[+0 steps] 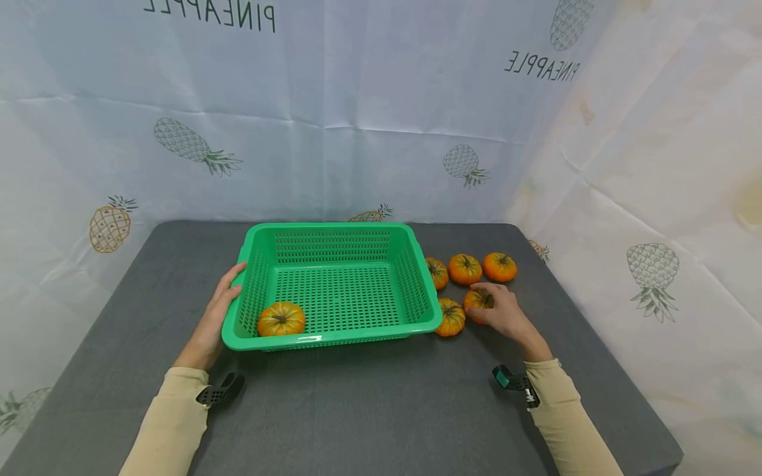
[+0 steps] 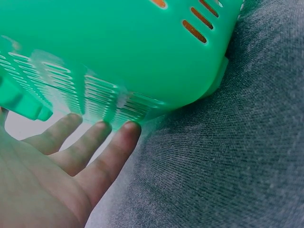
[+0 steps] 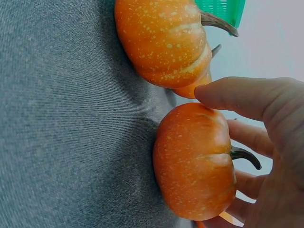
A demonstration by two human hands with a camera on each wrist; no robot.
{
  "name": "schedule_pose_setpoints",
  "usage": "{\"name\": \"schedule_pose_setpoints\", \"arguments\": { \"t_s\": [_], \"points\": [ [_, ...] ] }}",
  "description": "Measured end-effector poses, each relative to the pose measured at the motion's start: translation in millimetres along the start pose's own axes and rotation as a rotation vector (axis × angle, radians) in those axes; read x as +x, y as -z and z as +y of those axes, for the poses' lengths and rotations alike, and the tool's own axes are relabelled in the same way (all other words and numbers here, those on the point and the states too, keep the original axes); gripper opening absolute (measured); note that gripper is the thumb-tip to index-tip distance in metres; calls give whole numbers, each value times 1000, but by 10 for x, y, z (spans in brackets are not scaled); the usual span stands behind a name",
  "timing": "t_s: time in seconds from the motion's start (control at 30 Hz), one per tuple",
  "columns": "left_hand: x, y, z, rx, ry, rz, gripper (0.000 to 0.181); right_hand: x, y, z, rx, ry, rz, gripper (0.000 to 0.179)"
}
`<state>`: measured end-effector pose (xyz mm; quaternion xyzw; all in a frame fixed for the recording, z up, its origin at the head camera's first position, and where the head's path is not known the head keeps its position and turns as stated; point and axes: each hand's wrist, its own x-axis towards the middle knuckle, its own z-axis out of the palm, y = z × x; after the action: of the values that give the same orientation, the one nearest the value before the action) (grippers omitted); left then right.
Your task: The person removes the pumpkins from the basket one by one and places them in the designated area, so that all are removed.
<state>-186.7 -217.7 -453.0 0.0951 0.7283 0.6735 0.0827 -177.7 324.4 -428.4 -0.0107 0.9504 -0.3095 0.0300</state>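
Observation:
A green plastic basket (image 1: 351,337) stands on the table with one small orange pumpkin (image 1: 281,319) in its near left corner. My left hand (image 1: 215,317) is at the basket's left side. In the left wrist view, its fairly straight fingers (image 2: 111,156) touch the outer wall; its thumb is out of that view. Right of the basket, my right hand (image 1: 505,311) holds another small pumpkin (image 3: 194,161), thumb (image 3: 237,97) on one side and fingers curled round the other. That pumpkin still sits on the table, its dark stem toward the palm.
Close by the held one are more pumpkins: one near the basket's right corner (image 1: 450,318), and a back row with a left pumpkin (image 1: 437,273), a middle pumpkin (image 1: 465,269) and a right pumpkin (image 1: 500,267). A pineapple-print sheet (image 1: 357,79) hangs behind the grey table (image 1: 369,410).

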Motion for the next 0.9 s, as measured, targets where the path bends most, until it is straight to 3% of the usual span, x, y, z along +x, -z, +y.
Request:
{"name": "schedule_pose_setpoints", "arguments": {
  "t_s": [0.43,0.67,0.9],
  "points": [
    [-3,-4,-11,6,-10,-8,57,-11,80,-71,47,48,77,52],
    [-4,4,2,4,0,-1,57,4,154,-157,60,114,133,54],
    [-11,7,-1,15,-4,-1,57,0,231,-310,119,118,135,55]
  ]
}}
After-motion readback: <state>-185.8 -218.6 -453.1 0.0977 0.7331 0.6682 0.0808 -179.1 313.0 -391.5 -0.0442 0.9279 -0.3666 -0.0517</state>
